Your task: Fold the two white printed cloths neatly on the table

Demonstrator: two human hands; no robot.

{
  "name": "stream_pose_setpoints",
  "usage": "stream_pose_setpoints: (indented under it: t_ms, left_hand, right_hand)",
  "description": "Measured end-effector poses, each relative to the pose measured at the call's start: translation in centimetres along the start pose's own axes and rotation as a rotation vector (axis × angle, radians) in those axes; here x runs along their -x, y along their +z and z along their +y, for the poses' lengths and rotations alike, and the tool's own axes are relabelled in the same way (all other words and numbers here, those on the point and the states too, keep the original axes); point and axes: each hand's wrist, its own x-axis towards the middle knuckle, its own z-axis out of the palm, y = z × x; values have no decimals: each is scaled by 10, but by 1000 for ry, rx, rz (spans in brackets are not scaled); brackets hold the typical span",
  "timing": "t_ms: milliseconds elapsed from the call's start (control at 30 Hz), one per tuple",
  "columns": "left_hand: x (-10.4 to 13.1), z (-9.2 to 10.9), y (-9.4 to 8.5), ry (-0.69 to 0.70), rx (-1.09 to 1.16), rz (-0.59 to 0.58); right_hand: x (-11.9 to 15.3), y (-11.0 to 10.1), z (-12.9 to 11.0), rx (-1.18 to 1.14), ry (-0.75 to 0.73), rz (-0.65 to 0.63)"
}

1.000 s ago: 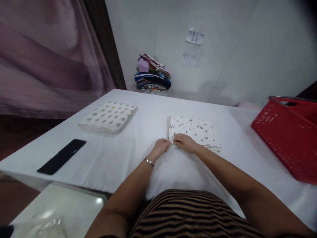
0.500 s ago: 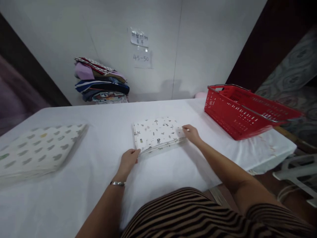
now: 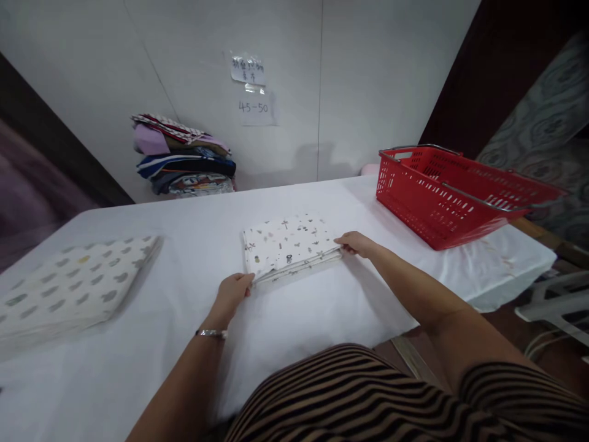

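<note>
A folded white cloth (image 3: 288, 242) with small dark and green prints lies on the white-covered table (image 3: 193, 245) in front of me. My left hand (image 3: 234, 291), with a silver bracelet on its wrist, pinches the cloth's near left corner between thumb and fingers. At the near right corner my right hand (image 3: 355, 244) is closed on the edge. Several layers show along the near side, and the top one is slightly lifted between my hands. Farther left lies another folded cloth (image 3: 78, 285), white with grey patches; neither hand touches it.
A red plastic basket (image 3: 427, 209) with metal handles stands on the table's right side. Behind the far edge is a stack of folded fabrics (image 3: 184, 162). Paper signs (image 3: 253, 108) hang on the wall. A white plastic stool (image 3: 556, 307) stands at the lower right.
Both hands keep their corners of the cloth. The near edge of the top layer is raised a little more than before. The view has shifted slightly.
</note>
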Motion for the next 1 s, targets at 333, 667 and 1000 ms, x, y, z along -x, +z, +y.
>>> stream_pose_setpoints:
  t_ms: [333,667,1000]
  left_hand:
    - [-4,-9,1,-57,-12,-41]
    - [15,6,-1,85,-118,152]
    - [16,14,14,802,-512,187]
  right_hand:
    - [2,2,7,10,69,-16]
    - [9,2,13,424,-289,278]
    - [20,74,-4,751,-1200,-32]
